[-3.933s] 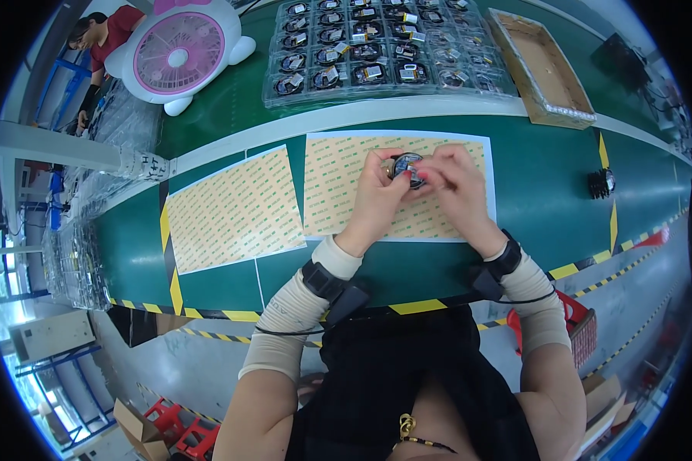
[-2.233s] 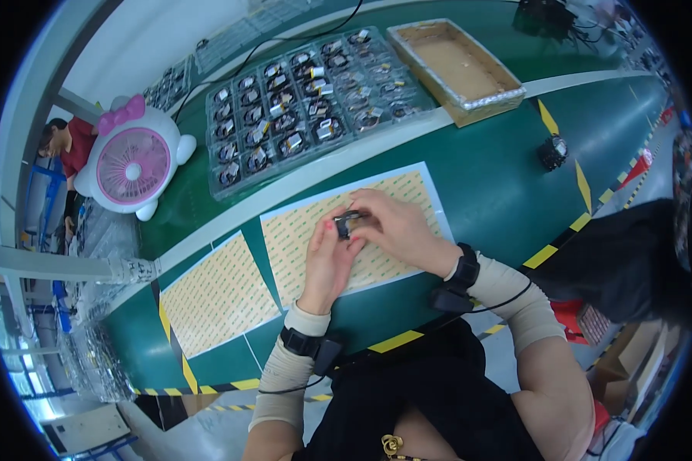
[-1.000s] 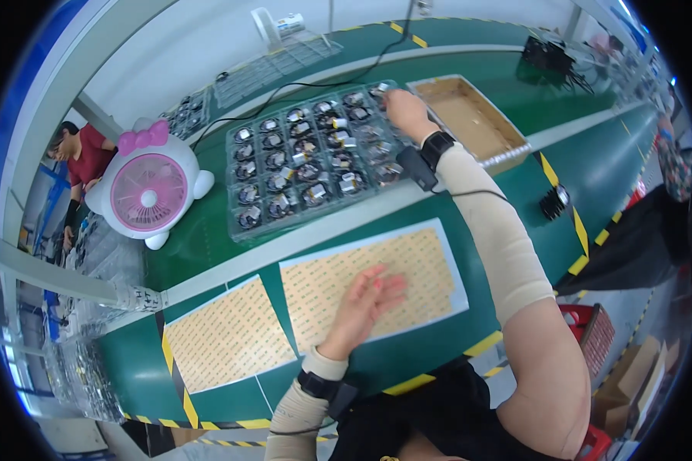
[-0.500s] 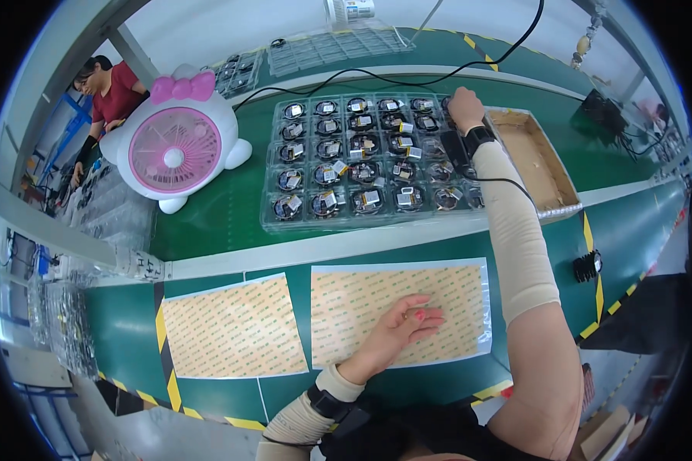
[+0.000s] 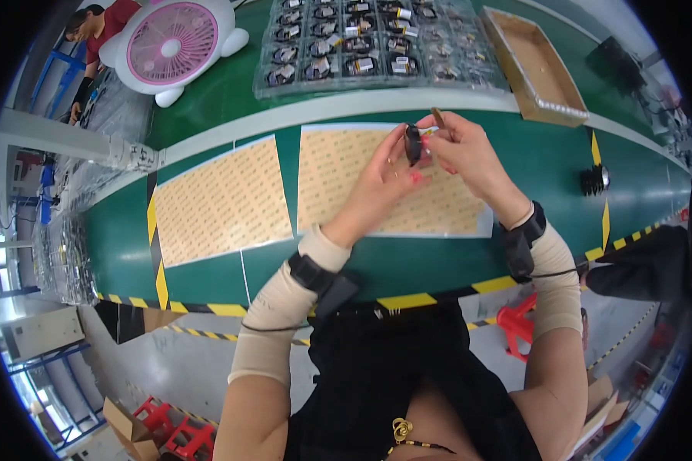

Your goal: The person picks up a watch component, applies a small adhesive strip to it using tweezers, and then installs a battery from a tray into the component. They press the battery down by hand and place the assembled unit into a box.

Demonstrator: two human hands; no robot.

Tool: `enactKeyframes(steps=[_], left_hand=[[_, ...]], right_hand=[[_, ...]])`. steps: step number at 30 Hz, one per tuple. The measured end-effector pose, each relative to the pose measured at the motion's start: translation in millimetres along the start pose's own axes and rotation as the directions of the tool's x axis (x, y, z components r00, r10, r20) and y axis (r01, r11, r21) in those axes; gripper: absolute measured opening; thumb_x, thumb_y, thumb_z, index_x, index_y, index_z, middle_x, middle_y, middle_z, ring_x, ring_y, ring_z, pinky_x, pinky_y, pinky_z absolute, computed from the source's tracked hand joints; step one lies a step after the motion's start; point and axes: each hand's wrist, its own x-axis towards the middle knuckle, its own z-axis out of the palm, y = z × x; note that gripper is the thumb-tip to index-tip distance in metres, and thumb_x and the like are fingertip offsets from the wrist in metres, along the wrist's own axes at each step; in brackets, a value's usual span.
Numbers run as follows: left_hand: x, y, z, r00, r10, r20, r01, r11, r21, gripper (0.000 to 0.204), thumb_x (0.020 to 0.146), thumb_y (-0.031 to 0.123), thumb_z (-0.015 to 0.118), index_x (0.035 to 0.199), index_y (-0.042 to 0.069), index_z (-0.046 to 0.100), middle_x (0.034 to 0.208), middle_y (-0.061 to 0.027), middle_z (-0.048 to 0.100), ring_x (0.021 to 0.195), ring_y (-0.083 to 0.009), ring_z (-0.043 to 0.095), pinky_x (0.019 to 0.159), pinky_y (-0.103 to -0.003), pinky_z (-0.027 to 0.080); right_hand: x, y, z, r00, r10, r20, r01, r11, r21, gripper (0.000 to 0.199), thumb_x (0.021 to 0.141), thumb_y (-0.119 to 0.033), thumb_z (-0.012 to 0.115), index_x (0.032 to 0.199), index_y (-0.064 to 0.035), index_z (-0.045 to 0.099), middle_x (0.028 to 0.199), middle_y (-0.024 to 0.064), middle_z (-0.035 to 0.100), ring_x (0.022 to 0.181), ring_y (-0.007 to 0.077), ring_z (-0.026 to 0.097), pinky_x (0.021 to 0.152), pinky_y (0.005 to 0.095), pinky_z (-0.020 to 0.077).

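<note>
A small round black electronic part (image 5: 414,144) with a white label is up between my hands, above the right-hand patterned sheet. My left hand (image 5: 377,184) grips its left edge between thumb and fingers. Close against its other side, my right hand (image 5: 473,157) has its fingers pinched on it. A thin brown strip (image 5: 437,117) sticks up by the right fingers; whether it belongs to the part I cannot tell. Under my hands lies the beige patterned sheet (image 5: 338,169) in a clear-edged backing. A second such sheet (image 5: 223,203) lies to its left.
A clear tray (image 5: 354,54) of similar round parts stands at the back, with an open cardboard box (image 5: 534,65) at its right. A pink-and-white fan (image 5: 173,50) is back left, near a co-worker (image 5: 104,31). A black ribbed object (image 5: 594,180) stands at right.
My right hand has come back from the tray to meet my left hand, bringing a round part. My left hand has lifted and closed on it. The view has tilted down.
</note>
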Motion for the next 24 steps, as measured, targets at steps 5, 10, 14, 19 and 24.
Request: enactKeyframes(steps=[5,10,14,19,24], left_hand=[[-3.7,7.0,-10.1,0.976,-0.213,0.035,0.213,0.977,-0.006,0.044,0.088,0.007,0.047,0.13,0.002,0.035,0.117,-0.0123,0.047,0.097,-0.019,0.055,0.082,-0.032,0.049],[-4.8,-1.6,-35.2,0.919,-0.367,0.145,0.363,0.93,0.054,0.029,0.088,0.01,0.043,0.114,-0.004,0.048,0.1,-0.0105,0.056,0.075,-0.0166,0.059,0.068,-0.029,0.053],[-4.3,9.2,-9.3,0.903,-0.405,-0.142,0.426,0.883,0.196,0.028,0.088,0.011,0.039,0.109,-0.005,0.049,0.097,-0.0125,0.059,0.071,-0.0175,0.06,0.06,-0.027,0.052],[-4.9,17.0,-16.8,0.868,-0.477,-0.14,0.463,0.878,-0.119,0.03,0.088,0.009,0.034,0.113,-0.003,0.046,0.103,-0.0171,0.059,0.074,-0.0163,0.061,0.055,-0.022,0.05],[-1.8,21.8,-23.1,0.914,-0.204,-0.352,0.265,0.955,0.136,0.029,0.088,0.007,0.034,0.115,-0.002,0.041,0.105,-0.0202,0.057,0.062,-0.0168,0.058,0.047,-0.021,0.047]], right_hand=[[-33.9,-3.6,14.9,1.0,0.0,-0.015,0.002,0.991,0.136,0.02,0.083,-0.009,0.055,0.102,-0.0019,0.054,0.065,-0.0035,0.053,0.047,0.0013,0.036,0.041,0.0178,0.0256],[-31.5,21.3,20.3,0.979,-0.185,-0.079,0.189,0.981,0.04,0.017,0.083,-0.008,0.056,0.099,-0.0019,0.056,0.066,-0.0037,0.053,0.048,0.0021,0.035,0.042,0.0185,0.026],[-30.2,29.5,12.3,0.934,-0.314,-0.173,0.257,0.922,-0.289,0.015,0.086,-0.012,0.054,0.094,-0.001,0.058,0.065,-0.0026,0.053,0.05,0.0028,0.037,0.046,0.018,0.0283],[-26.6,28.8,-15.0,0.911,-0.263,-0.318,0.29,0.956,0.04,0.03,0.091,-0.025,0.045,0.088,0.0006,0.06,0.064,-0.0002,0.052,0.053,0.0046,0.04,0.051,0.0189,0.0324],[-27.7,23.8,-22.9,0.889,-0.321,-0.325,0.358,0.932,0.058,0.04,0.094,-0.031,0.037,0.091,0.0013,0.059,0.064,0.0002,0.052,0.053,0.0062,0.04,0.051,0.0217,0.0333]])
